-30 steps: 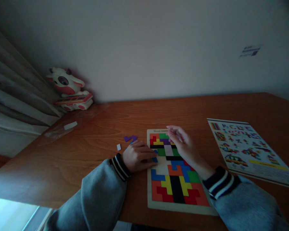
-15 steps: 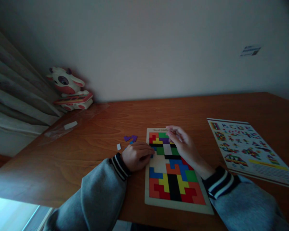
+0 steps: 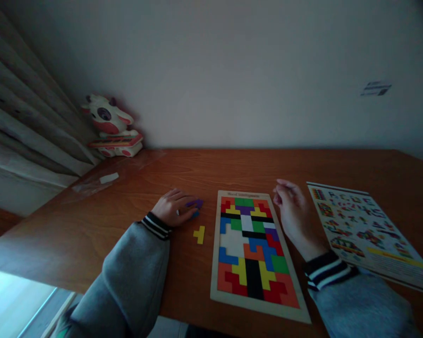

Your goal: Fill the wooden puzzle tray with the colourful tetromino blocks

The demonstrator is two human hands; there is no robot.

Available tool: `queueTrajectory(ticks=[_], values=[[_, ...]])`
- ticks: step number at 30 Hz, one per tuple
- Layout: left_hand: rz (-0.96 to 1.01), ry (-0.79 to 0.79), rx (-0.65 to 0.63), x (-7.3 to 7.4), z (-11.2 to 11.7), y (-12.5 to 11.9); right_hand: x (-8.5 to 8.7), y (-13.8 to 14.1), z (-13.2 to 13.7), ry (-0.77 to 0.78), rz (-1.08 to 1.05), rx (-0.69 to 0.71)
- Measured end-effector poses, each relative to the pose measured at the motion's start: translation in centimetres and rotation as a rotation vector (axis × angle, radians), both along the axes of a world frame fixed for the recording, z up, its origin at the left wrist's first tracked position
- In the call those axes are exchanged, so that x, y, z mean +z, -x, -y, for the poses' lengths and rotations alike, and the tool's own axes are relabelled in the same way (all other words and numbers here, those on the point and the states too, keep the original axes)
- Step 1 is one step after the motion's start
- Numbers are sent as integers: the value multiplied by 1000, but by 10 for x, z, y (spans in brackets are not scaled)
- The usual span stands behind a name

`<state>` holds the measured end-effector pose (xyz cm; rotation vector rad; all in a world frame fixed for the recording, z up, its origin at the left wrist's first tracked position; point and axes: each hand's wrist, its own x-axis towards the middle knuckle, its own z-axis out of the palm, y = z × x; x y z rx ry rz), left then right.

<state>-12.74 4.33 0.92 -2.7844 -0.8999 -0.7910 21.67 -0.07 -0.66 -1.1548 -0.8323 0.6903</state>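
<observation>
My left hand (image 3: 174,207) lies palm down on the table, left of the puzzle board, with its fingers stretched out over loose pieces. Its fingertips touch or cover part of a purple piece (image 3: 199,203), and a blue piece (image 3: 195,214) peeks out beside them. Nearer to me is a yellow T-shaped piece (image 3: 199,234). The wooden puzzle board (image 3: 261,312) holds many coloured block pieces, with a bare pale gap (image 3: 232,241) at its left middle. Beyond the board's right edge, my right hand (image 3: 293,211) is raised, fingers curled together, with nothing visible in them.
A printed pattern sheet (image 3: 370,230) lies at the right. A toy cow with a keyboard (image 3: 114,126) stands at the back left, near the curtain (image 3: 31,136). Clear plastic with a white label (image 3: 109,178) lies on the table's left side. A wall rises behind.
My left hand has moved left from the board's edge onto the loose pieces, and the yellow piece now shows. My right hand has shifted right, off the board.
</observation>
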Motion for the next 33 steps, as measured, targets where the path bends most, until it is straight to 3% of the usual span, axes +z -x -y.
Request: queueTrajectory(ticks=[5, 9, 16, 33], values=[[-53, 98, -18, 1, -6, 36, 0, -5, -2, 0, -22, -44], [-70, 166, -30, -1, -4, 46, -4, -5, -3, -3, -18, -28], [5, 121, -66, -15, -7, 44, -10, -7, -4, -2, 6, -7], [68, 132, -167, -20, -1, 16, -6, -2, -2, 7, 34, -6]])
